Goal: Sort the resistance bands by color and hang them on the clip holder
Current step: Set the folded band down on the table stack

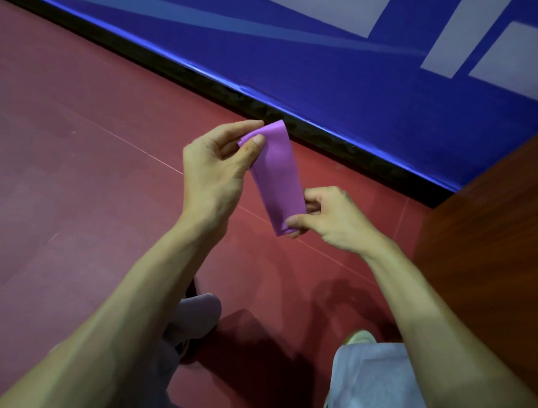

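A purple resistance band [279, 176] hangs flat and folded between my two hands, above the red floor. My left hand [216, 168] pinches its upper end between thumb and forefinger. My right hand [327, 219] pinches its lower end, fingers curled round the edge. No clip holder and no other bands are in view.
A blue padded wall [334, 65] with white markings runs across the top, with a black strip at its base. A brown wooden surface [498, 235] stands at the right. Below are my legs in grey trousers [372, 389] and a shoe [360, 337] on the red floor [73, 158].
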A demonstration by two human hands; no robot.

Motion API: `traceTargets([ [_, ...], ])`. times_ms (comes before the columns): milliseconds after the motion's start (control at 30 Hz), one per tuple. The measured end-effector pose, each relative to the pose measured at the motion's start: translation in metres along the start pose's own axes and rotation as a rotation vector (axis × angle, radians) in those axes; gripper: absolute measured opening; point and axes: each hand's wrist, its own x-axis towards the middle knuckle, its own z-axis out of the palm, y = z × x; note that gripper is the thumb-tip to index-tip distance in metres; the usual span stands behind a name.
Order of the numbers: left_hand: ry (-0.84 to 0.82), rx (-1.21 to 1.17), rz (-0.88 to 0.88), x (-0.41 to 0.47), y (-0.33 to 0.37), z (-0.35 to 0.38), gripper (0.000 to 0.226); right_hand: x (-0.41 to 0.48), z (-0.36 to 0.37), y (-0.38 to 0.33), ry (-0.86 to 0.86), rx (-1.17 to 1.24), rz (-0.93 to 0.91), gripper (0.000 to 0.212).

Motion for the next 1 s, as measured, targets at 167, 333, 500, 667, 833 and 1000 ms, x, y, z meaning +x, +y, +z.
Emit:
traceTargets([
  [167, -0.043, 0.031, 0.079, -0.004, 0.004, 0.001, 0.020, -0.001, -0.002, 0.004, 0.041, -0.114, -0.052, 0.023],
  [333, -0.228, 0.104, 0.114, -0.026, 0.013, -0.003, 0.024, -0.031, -0.013, -0.025, 0.207, 0.160, -0.196, 0.032],
  [500, -0.354, 0.066, 0.106, -0.047, 0.056, 0.000, 0.033, -0.075, -0.040, -0.088, 0.340, 0.149, -0.323, 0.012],
  [667, -0.450, 0.059, 0.193, -0.067, 0.130, 0.004, 0.037, -0.122, -0.076, -0.151, 0.380, -0.100, -0.375, 0.002],
  [833, -0.462, 0.057, 0.270, -0.097, 0.198, 0.009, 0.031, -0.179, -0.106, -0.221, 0.575, -0.270, -0.471, 0.004],
  [1000, -0.577, 0.213, 0.405, -0.129, 0.251, 0.023, 0.023, -0.235, -0.135, -0.280, 0.724, -0.321, -0.539, 0.004],
])
